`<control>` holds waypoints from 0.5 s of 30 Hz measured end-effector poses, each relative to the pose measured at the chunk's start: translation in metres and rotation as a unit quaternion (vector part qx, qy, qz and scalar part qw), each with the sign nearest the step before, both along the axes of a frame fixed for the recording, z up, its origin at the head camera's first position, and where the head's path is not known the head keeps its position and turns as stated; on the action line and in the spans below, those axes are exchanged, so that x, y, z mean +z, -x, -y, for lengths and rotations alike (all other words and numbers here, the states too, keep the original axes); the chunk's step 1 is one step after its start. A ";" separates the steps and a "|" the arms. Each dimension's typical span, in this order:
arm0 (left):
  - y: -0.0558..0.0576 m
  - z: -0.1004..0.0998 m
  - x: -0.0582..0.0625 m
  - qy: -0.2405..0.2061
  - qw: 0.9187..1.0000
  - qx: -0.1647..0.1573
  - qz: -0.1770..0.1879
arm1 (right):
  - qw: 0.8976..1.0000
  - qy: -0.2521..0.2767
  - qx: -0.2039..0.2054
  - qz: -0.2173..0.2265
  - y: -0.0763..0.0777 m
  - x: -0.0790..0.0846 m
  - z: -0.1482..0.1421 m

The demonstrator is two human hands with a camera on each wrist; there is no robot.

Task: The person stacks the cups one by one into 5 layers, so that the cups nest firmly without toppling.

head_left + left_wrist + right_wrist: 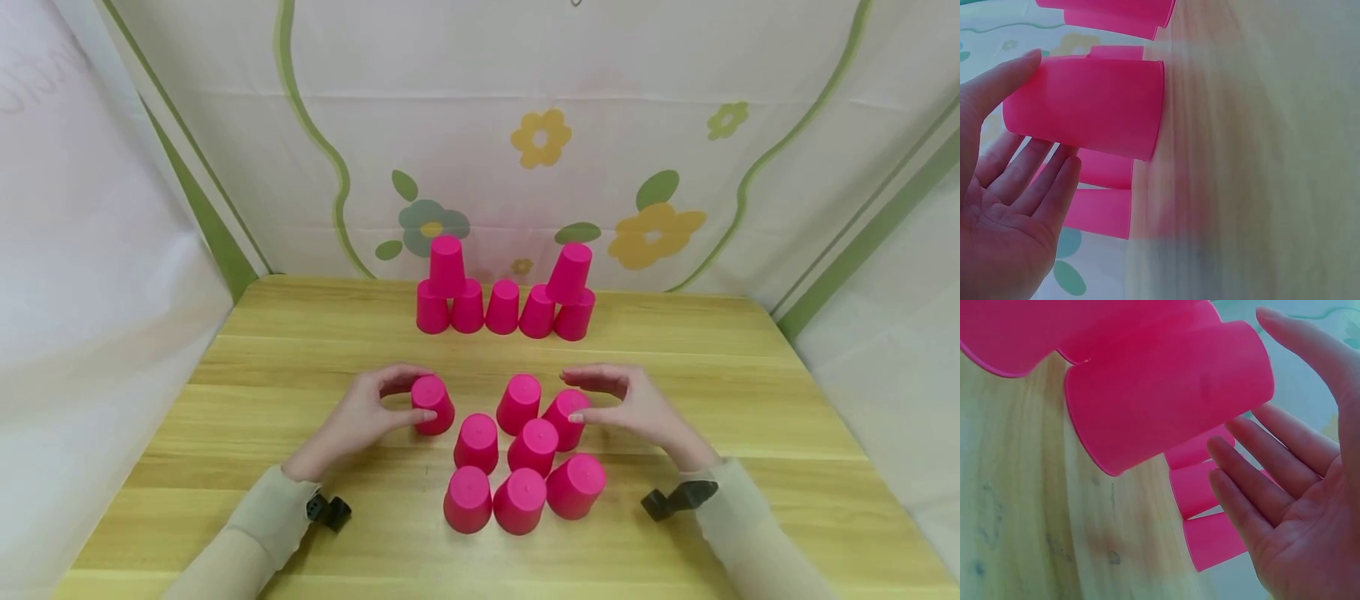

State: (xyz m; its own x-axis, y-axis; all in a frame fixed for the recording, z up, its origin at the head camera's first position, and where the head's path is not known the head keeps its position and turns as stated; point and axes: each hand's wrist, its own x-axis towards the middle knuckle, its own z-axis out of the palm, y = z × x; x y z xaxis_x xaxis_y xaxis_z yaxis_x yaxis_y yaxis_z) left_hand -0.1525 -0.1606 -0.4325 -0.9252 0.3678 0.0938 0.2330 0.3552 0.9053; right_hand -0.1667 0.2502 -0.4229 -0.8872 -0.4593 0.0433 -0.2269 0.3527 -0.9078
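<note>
My left hand (365,408) pinches an upside-down pink cup (433,410) at the left of the near group, thumb on its near side and fingers behind. In the left wrist view that cup (1085,106) stands upright relative to the table, between thumb and fingers. My right hand (636,406) is spread around another upside-down pink cup (562,423) at the group's right. The right wrist view shows a gap between its thumb and this cup (1172,394); whether the fingers touch it I cannot tell. Several more pink cups (520,500) stand between and in front of the hands.
Farther back, a row of upside-down pink cups (502,308) stands on the wooden table (315,358). One cup (447,265) sits on the row's left pair and another (571,272) on its right pair. A flowered cloth (480,100) hangs behind the table.
</note>
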 end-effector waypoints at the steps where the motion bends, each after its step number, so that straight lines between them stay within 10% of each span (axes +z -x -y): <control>1: 0.000 0.000 0.001 0.001 1.000 0.001 0.000 | 1.000 -0.003 0.000 -0.001 -0.001 -0.001 0.000; 15: 0.012 0.003 0.013 -0.008 1.000 0.014 -0.018 | 1.000 -0.011 -0.015 0.004 -0.007 -0.004 0.001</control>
